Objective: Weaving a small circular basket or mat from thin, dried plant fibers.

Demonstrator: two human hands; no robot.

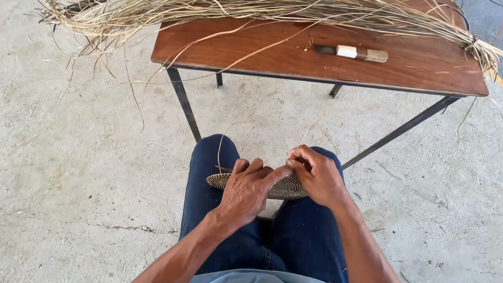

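Seen from above, seated, knees in dark blue trousers (215,175) at the lower centre of the frame. Across both thighs, a flat, oval, tightly woven disc of brown fibre (221,181), its left rim jutting free past the left knee, its right part covered by fingers. Left hand (247,189) laid palm-down over the disc's middle, fingers curled and pressing onto the weave, forefinger stretched toward the other hand. Right hand (317,175) closed at the disc's far right edge, fingertips pinched together on a thin pale strand (316,125) rising toward the table edge; exactly how the strand sits between the fingers, impossible to tell. In the upper half of the frame, a reddish-brown wooden table on thin black metal legs (414,69), its near edge just beyond the knees. Along the tabletop, a long bundle of dry, straw-coloured fibres (249,0), its frayed ends overhanging the table's left edge and its tied end reaching the right corner. Near the front edge, a small knife with a taped handle (355,52). Open grey concrete floor (37,166) left and right of the legs, with room beneath the table between its legs.
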